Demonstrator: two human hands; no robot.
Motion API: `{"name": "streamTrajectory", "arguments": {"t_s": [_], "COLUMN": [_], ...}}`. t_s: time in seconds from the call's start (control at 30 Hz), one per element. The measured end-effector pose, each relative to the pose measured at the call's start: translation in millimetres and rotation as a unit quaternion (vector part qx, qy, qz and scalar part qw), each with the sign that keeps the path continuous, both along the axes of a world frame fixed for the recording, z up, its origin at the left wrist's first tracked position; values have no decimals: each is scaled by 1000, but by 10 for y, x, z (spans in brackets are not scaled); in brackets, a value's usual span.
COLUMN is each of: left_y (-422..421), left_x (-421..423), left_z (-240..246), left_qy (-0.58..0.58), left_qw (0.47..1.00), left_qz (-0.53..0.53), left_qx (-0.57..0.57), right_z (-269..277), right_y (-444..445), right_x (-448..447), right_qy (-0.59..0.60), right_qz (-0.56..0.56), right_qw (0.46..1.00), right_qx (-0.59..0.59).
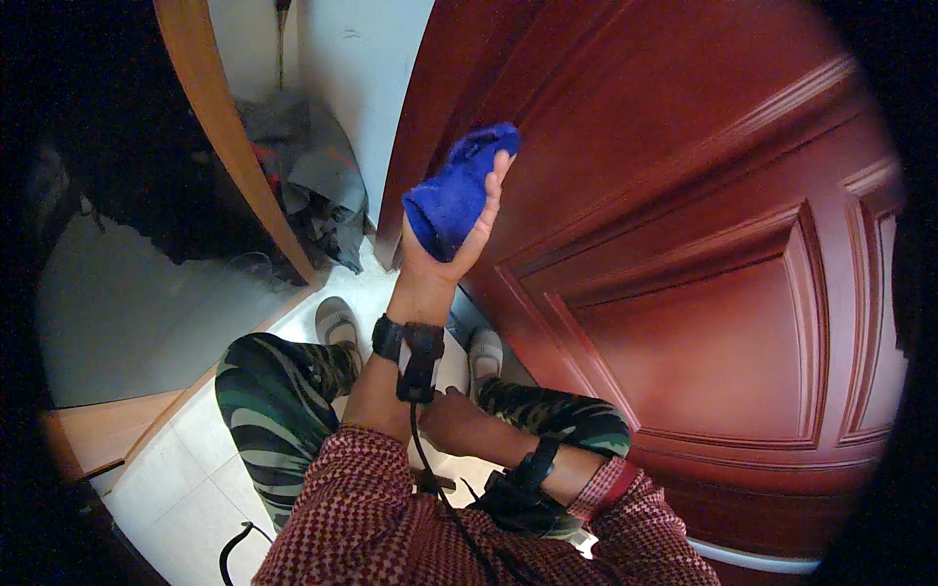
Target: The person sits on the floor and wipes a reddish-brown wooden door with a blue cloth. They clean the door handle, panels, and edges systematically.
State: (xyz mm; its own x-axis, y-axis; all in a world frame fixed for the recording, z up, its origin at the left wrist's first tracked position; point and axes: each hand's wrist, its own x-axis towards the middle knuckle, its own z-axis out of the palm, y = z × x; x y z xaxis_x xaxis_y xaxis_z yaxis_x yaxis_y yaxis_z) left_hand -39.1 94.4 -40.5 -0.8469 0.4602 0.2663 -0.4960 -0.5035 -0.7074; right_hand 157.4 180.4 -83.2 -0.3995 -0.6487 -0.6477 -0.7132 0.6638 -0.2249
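Observation:
My left hand [487, 212], at the end of an outstretched forearm, holds a folded blue cloth [451, 194] near the dark red panelled door [681, 351]. The cloth lies across the palm, and fingers show along its right side. Whether it touches the door is hard to tell. My right hand [451, 421] is lower, beside the left forearm, with its fingers curled and partly hidden. I cannot see whether anything is in it. Both wrists wear dark strapped devices, the left one [420, 362] with a black cable [432, 469].
My knees in camouflage trousers [278, 417] are bent over a pale tiled floor [194, 469]. A brown wooden edge [234, 132] rises at left, with dark grey items [326, 198] piled behind it. A pale wall [359, 80] adjoins the door.

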Motion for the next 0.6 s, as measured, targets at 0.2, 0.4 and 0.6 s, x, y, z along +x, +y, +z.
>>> {"name": "streamTrajectory", "arguments": {"t_s": [0.2, 0.4, 0.6], "left_y": [-71, -103, -58], "left_x": [-84, -86, 199], "left_z": [-150, -1322, -599], "left_qy": [28, -209, -206], "left_qw": [990, 914, 582], "left_qz": [64, 33, 308], "left_qx": [-119, -346, -724], "right_z": [30, -55, -470], "right_y": [8, 53, 142], "right_x": [-76, -69, 18], "right_qy": [2, -4, 29], "right_qz": [-37, -43, -108], "right_qw": [999, 999, 988], "right_qx": [-10, 0, -106]}}
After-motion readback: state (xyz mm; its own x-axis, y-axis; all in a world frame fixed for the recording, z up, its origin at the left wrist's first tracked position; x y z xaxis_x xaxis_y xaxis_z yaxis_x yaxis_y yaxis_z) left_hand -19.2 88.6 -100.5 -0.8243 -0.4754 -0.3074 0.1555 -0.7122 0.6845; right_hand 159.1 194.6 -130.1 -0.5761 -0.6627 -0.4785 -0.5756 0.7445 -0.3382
